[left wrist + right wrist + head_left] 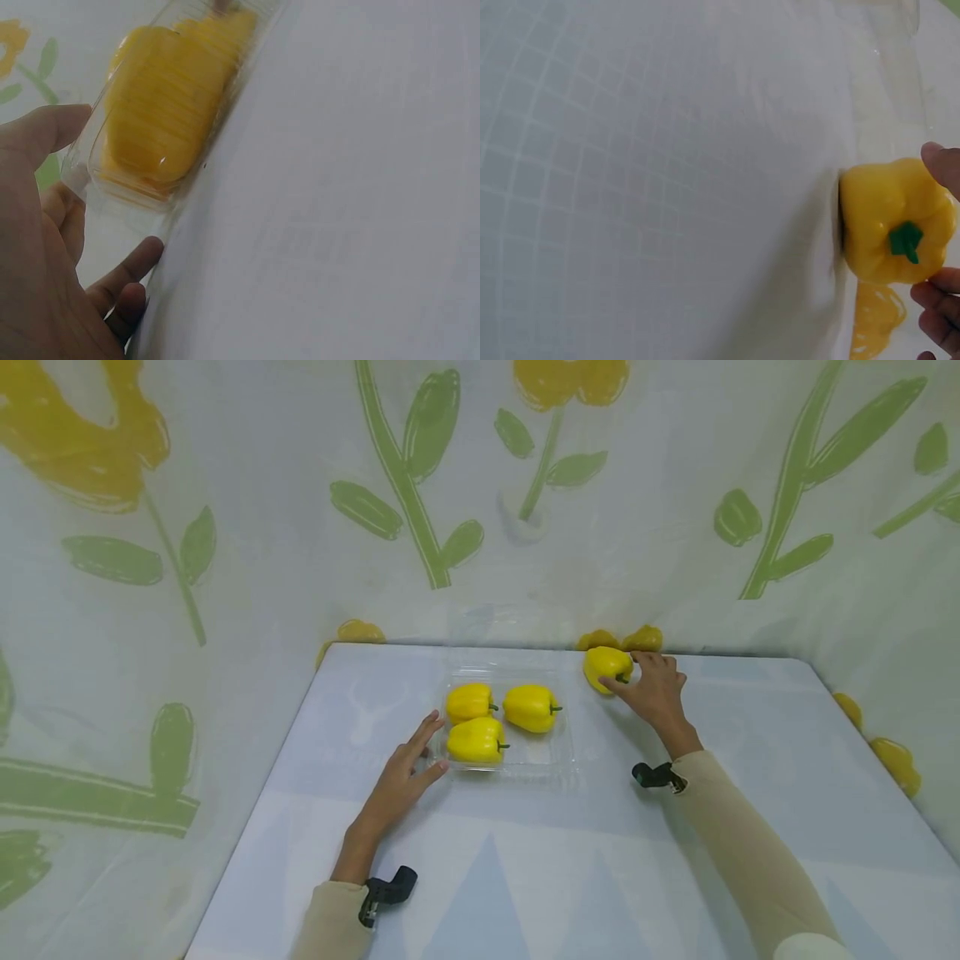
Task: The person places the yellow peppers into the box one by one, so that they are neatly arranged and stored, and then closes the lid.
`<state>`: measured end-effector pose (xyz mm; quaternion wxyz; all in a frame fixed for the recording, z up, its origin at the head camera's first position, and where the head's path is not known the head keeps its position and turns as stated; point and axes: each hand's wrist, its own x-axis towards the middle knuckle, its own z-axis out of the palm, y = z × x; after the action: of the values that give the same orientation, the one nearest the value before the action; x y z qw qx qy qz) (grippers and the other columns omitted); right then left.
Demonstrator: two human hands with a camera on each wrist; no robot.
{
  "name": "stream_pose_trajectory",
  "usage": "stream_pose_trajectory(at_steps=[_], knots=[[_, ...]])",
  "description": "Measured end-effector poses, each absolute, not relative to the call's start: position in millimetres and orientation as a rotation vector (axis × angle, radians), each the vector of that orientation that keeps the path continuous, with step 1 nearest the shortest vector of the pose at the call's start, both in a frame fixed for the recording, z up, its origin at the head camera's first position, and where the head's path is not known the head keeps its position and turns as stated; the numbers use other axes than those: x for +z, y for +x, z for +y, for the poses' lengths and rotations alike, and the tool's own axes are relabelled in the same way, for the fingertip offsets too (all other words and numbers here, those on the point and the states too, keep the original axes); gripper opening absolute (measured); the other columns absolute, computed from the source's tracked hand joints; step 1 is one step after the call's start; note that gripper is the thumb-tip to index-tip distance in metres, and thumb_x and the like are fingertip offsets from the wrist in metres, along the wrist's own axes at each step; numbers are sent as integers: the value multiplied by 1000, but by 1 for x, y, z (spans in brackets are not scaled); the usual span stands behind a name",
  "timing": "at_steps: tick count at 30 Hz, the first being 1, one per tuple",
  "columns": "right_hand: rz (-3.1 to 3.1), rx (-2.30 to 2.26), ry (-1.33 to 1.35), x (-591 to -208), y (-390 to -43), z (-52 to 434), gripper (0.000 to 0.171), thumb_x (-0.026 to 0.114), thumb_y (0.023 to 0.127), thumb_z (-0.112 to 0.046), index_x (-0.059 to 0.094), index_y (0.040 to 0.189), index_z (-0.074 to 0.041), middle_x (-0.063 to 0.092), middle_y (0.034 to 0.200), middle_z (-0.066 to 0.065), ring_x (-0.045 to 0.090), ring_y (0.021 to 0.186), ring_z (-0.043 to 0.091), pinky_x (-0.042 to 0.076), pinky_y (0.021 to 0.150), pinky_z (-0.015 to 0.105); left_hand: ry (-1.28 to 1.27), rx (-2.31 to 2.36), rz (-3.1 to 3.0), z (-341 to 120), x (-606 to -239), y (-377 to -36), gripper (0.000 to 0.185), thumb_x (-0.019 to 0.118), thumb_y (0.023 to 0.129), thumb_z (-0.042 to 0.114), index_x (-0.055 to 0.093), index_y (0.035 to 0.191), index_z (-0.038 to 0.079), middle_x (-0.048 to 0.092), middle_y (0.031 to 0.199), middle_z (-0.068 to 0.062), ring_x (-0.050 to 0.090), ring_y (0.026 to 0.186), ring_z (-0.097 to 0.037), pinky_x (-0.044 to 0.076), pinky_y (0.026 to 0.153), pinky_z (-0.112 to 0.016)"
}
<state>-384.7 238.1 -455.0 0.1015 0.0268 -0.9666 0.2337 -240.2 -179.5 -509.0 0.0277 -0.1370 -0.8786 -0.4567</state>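
Three yellow bell peppers sit in a clear plastic container (543, 758) on the table, two at its left and one bell pepper (529, 708) at its right. My left hand (401, 781) is at the container's left side, fingers loosely spread; in the left wrist view its thumb tip is right at the clear wall. Off to the right, near the table's back edge, my right hand (655, 692) pinches another yellow bell pepper (604, 667) between thumb and fingers. That pepper's green stem (906, 240) faces the wrist camera, and its underside is at the table surface.
The white table (525, 877) ends at the back against a wall cloth (270, 527) printed with flowers and leaves. A transparent lid (491, 627) stands up behind the container. A black wrist camera (390, 889) is strapped on each wrist.
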Motion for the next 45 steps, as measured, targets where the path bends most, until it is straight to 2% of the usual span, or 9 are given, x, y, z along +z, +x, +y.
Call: stream_pose_trajectory(at_steps=[11,17,26,37,45], knots=[[-2896,727,75,-459,-390,243,81,73,89,-48,45,143,6,43,145,29,31,129,49,21,97,65,-422,-1397,-2718,-178,-508,-240,68,61,99,37,29,159,30,18,164,18,48,108,-18,41,85,-43],[-2891,776,92,-461,-389,246,81,72,88,-50,47,142,4,46,143,29,33,126,48,21,96,63,-416,-1402,-2713,-179,-507,-239,66,61,100,35,31,158,29,18,164,18,48,108,-19,42,85,-44],[-2861,829,124,-451,-374,247,82,73,88,-50,47,143,5,45,144,28,31,130,47,17,101,64,-419,-1392,-2714,-178,-506,-239,67,60,100,38,31,158,28,18,164,17,49,107,-19,42,85,-44],[-2795,878,185,-440,-352,251,79,75,88,-46,48,143,3,48,140,27,34,127,44,13,103,73,-426,-1365,-2714,-180,-504,-238,67,61,99,36,30,158,31,19,164,14,49,105,-17,42,84,-42],[-2746,903,244,-433,-334,252,73,80,85,-40,53,140,-1,51,138,23,39,122,40,17,101,71,-444,-1370,-2705,-179,-506,-239,67,62,100,33,30,158,29,18,165,11,50,105,-18,41,82,-42]])
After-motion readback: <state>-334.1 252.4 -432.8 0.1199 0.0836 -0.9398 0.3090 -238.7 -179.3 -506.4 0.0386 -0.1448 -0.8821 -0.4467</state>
